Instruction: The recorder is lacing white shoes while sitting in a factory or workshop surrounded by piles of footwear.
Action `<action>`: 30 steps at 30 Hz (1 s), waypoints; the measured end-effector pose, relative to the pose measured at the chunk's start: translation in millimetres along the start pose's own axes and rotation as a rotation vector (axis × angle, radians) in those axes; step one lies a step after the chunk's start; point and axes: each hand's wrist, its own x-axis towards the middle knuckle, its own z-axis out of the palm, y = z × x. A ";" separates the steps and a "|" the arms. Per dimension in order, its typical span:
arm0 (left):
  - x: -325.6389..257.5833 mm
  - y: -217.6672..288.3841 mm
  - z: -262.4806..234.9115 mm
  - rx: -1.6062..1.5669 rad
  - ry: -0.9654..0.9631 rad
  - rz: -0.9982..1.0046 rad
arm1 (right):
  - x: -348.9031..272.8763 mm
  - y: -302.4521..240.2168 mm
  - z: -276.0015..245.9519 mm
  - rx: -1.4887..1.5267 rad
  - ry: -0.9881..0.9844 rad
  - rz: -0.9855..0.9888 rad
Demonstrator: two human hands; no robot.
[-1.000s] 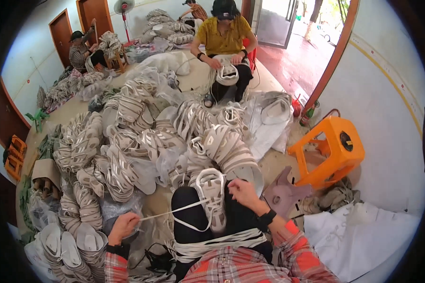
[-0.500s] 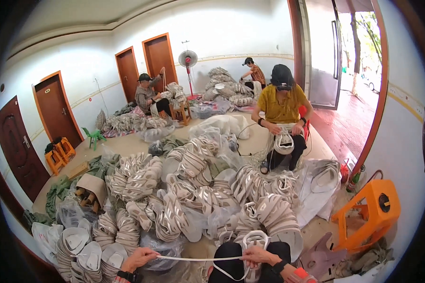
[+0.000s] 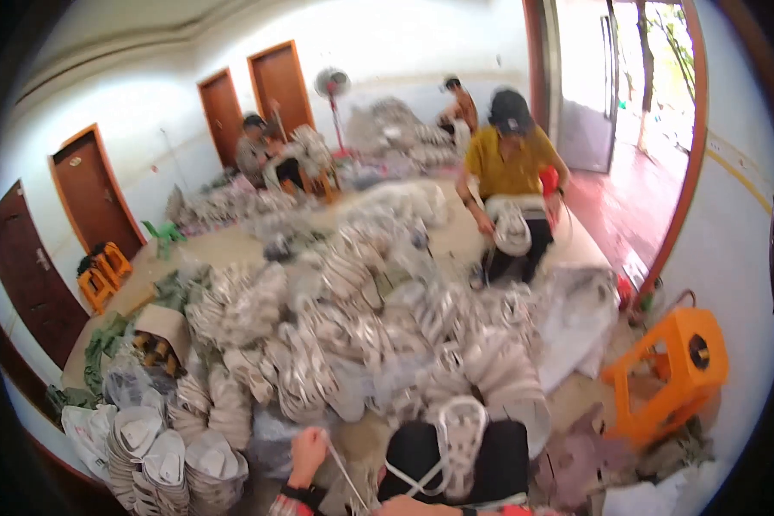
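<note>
The left hand [image 3: 308, 449] has risen, fist closed on the white cord [image 3: 346, 475], tensioning it against the lap bundle [image 3: 458, 440]; right hand's grip cannot be told.

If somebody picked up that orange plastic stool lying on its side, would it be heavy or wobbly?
Probably light: the orange plastic stool looks thin-walled and hollow, with open sides. It likely stays stiff, since its legs keep straight while tipped over on the floor. It seems unlikely to roll, being boxy with flat faces, though smooth plastic might slip a little in the hand.
</note>
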 end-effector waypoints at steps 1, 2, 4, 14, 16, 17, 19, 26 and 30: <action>5.0 32.1 17.6 -0.612 -0.199 -0.214 | -0.3 16.6 46.6 -0.165 0.057 0.141; 2.2 64.3 30.0 -0.772 -0.287 -0.256 | -7.1 32.6 76.3 -0.117 0.254 -0.075; -10.5 108.2 55.8 -0.885 -0.373 -0.302 | 5.9 9.3 43.3 0.041 -0.082 0.034; -39.1 102.6 157.3 0.243 -0.283 0.338 | -88.2 61.6 -32.8 -0.131 0.253 0.935; -41.6 105.2 157.1 0.243 -0.274 0.323 | -99.2 83.0 -51.9 -0.151 0.428 1.034; -42.3 105.3 156.3 0.250 -0.260 0.309 | -98.0 87.4 -55.4 -0.150 0.424 1.035; -41.7 107.4 156.8 0.235 -0.242 0.302 | -94.2 95.8 -59.0 -0.001 0.432 1.047; -37.5 101.4 165.4 0.316 -0.174 0.344 | -77.3 97.6 -69.1 0.503 0.469 1.129; -38.3 107.1 169.7 0.312 -0.175 0.380 | -85.6 106.1 -62.6 0.841 0.538 1.054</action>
